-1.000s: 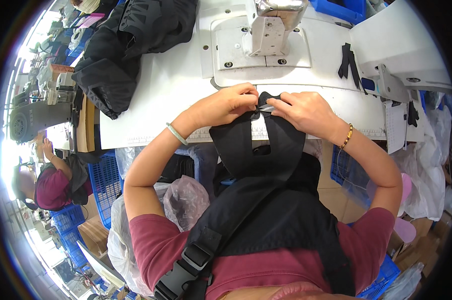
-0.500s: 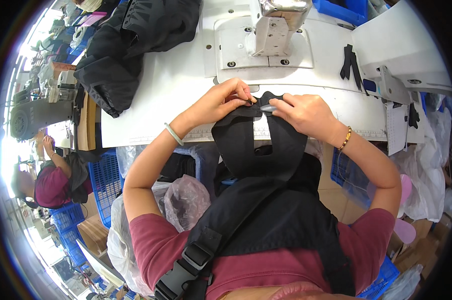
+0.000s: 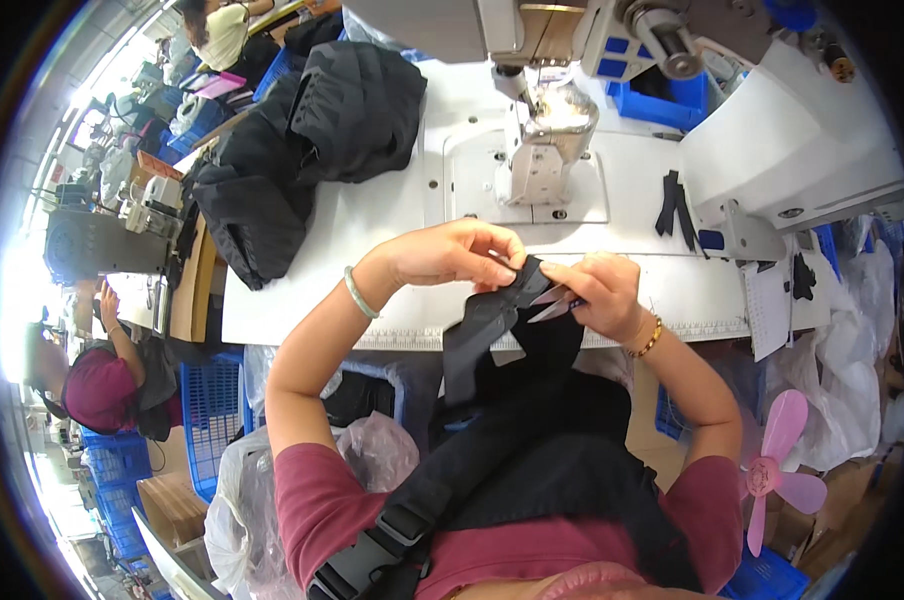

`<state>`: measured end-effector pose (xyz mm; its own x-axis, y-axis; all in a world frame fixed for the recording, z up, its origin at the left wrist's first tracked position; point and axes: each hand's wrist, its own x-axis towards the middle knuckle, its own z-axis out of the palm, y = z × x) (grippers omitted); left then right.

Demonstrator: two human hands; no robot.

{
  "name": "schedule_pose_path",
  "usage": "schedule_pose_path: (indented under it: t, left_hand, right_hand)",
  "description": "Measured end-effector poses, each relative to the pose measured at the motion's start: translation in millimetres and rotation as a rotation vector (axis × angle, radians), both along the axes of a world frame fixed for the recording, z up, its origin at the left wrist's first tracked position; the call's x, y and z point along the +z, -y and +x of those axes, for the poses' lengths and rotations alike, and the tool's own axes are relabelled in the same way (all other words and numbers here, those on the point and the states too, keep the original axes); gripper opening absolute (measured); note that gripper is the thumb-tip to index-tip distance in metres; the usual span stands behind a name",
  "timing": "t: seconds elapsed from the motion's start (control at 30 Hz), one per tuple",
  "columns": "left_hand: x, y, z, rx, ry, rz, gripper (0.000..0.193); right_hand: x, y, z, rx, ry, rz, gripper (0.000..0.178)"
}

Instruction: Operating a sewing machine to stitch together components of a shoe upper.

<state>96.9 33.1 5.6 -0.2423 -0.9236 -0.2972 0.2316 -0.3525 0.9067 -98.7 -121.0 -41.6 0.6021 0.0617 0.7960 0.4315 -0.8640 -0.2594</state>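
Observation:
In front of me hangs a black fabric piece (image 3: 477, 345) with an opening in it, its top edge raised over the table's front edge. My left hand (image 3: 459, 252) is closed, pinching that top edge between thumb and fingers. My right hand (image 3: 606, 292) is closed around small metal snips (image 3: 550, 304); their blades point left, apart, at the fabric just below my left fingertips. The right thumb and forefinger also seem to touch the fabric's edge. Whether a thread lies between the blades is too small to tell.
A post-bed sewing machine (image 3: 549, 150) stands beyond my hands on the white table (image 3: 372, 290). Black fabric (image 3: 347, 115) is heaped at left, with black strips (image 3: 675, 210) and a blue bin (image 3: 662, 103) at right. A pink fan (image 3: 764, 476) stands low right. Another person (image 3: 102, 390) works at far left.
My hands have drawn nearer to me and lifted the fabric's edge, which has turned and folded. The snips' blades now show spread. The view has tilted up, bringing the machine head in.

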Motion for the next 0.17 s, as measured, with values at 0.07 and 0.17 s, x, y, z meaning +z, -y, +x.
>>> schedule_pose_path:
  t: [0.07, 0.17]
  left_hand:
    - [13, -9, 0, 0.062, 0.006, 0.012, 0.014]
    - [29, -35, 2, 0.267, 0.173, 0.014, 0.016]
  right_hand:
    - [8, -6, 0, 0.009, -0.038, 0.113, 0.045]
    - [15, -8, 3, -0.026, -0.083, 0.207, 0.043]
